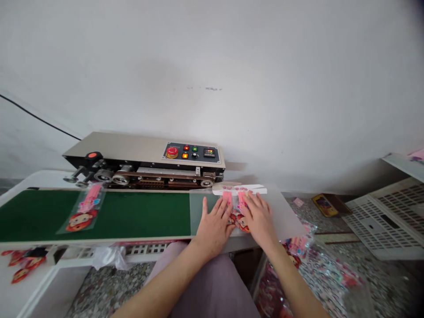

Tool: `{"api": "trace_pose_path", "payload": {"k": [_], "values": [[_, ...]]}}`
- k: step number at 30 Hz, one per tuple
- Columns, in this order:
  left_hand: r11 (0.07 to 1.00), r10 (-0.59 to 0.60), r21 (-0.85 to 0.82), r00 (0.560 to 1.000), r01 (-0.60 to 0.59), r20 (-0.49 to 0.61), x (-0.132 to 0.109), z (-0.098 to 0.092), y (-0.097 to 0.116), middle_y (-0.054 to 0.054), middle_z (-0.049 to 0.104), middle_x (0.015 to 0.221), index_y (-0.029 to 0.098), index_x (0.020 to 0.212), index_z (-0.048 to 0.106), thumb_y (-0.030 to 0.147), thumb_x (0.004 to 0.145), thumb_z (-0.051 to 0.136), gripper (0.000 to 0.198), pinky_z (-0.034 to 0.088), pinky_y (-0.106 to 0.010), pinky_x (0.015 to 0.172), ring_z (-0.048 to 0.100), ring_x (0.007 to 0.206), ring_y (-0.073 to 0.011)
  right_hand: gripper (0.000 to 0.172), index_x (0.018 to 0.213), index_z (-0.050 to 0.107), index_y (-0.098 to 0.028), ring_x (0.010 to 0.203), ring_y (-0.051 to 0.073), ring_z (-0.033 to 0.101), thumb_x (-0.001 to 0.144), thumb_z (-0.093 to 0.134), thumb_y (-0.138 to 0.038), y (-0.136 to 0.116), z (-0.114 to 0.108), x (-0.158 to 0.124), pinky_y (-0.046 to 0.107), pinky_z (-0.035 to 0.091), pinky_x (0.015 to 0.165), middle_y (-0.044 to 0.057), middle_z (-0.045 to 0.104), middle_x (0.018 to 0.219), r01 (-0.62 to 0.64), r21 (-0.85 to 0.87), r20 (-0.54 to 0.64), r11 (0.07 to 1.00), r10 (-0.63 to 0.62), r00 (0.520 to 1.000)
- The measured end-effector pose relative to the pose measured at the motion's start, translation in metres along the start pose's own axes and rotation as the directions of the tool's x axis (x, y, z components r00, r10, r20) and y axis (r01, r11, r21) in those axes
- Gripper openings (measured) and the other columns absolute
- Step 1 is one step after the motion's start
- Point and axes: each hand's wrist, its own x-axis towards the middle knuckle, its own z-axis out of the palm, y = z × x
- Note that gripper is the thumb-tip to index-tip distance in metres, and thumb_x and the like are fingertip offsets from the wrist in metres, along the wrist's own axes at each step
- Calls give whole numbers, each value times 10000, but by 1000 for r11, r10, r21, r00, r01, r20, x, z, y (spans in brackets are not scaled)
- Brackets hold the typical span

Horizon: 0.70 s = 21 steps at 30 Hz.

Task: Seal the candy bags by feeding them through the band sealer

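Observation:
Two clear plastic packets with pink straps and red-haired cartoon faces lie side by side on the translucent sheet [288, 221] at the belt's right end. On the left packet [231, 220], my left hand [213, 227] rests palm down, fingers stretched and thumb out to the side. My right hand [260, 218] lies flat over the right packet [243, 224], its fingers extended and covering part of it. The packets' upper edges reach the white guide strips [240, 190] beside the band sealer [145, 152]. A similar packet [84, 210] lies far left on the green belt [145, 214].
The sealer's control panel [191, 152] has lit buttons and a red stop knob. Metal rollers [121, 177] face the belt. Below right is a large bag of shiny packets [318, 274]. A white crate [387, 221] stands right; cartoon pieces [24, 265] lie lower left.

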Motion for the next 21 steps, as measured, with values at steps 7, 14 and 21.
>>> {"api": "trace_pose_path", "payload": {"k": [7, 14, 21], "values": [[993, -100, 60, 995, 101, -6, -11, -6, -7, -116, 351, 1607, 181, 1526, 398, 455, 1042, 327, 560, 100, -737, 1181, 316, 1488, -308, 513, 1530, 399, -296, 1495, 376, 218, 1022, 434, -350, -29, 2, -17, 675, 131, 1163, 28, 413, 1579, 42, -149, 100, 988, -28, 995], [965, -219, 148, 976, 218, -9, -26, -30, -34, -149, 432, 1557, 165, 1480, 481, 437, 1028, 382, 537, 109, -727, 1180, 383, 1448, -348, 422, 1416, 557, -248, 1353, 347, 405, 1029, 403, -317, -58, 1, 5, 557, 258, 1123, 79, 562, 1451, 38, 12, 76, 999, -39, 996], [999, -31, 21, 998, 30, 49, -7, -20, -2, -127, 308, 1622, 159, 1525, 396, 444, 1052, 304, 560, 130, -713, 1187, 266, 1510, -308, 391, 1253, 679, -308, 1125, 260, 511, 970, 450, -167, -55, -2, 47, 369, 371, 937, 73, 642, 1215, -8, 65, 178, 998, -4, 984]]}}
